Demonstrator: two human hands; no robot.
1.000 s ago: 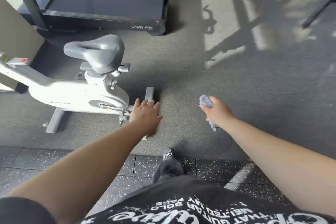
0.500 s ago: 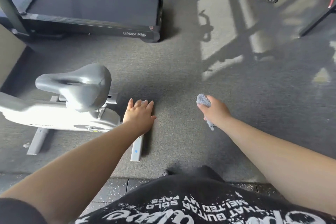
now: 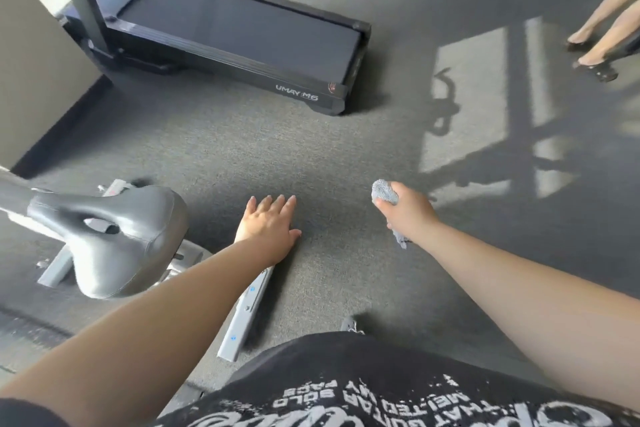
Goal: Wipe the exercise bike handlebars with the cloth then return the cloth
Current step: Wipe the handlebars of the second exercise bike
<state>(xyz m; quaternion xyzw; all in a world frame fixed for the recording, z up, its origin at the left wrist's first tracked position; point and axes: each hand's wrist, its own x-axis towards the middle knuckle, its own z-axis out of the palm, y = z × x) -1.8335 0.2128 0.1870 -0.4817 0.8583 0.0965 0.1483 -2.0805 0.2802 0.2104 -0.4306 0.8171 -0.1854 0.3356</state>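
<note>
Right hand (image 3: pixel 407 215) grasps the bunched grey fleecy cloth (image 3: pixel 383 191); left hand (image 3: pixel 268 224) is released, fingers flat. Keep cloth bunched; handlebars are out of view.

The cloth (image 3: pixel 384 192) is showing grey and fuzzy. The bike saddle (image 3: pixel 114 236) is shining glossy grey above pale grey floor bars (image 3: pixel 247 308) dotted blue. The treadmill (image 3: pixel 235 35) is looking black with white lettering. The shirt (image 3: pixel 346 388) is showing black, printed white.
</note>
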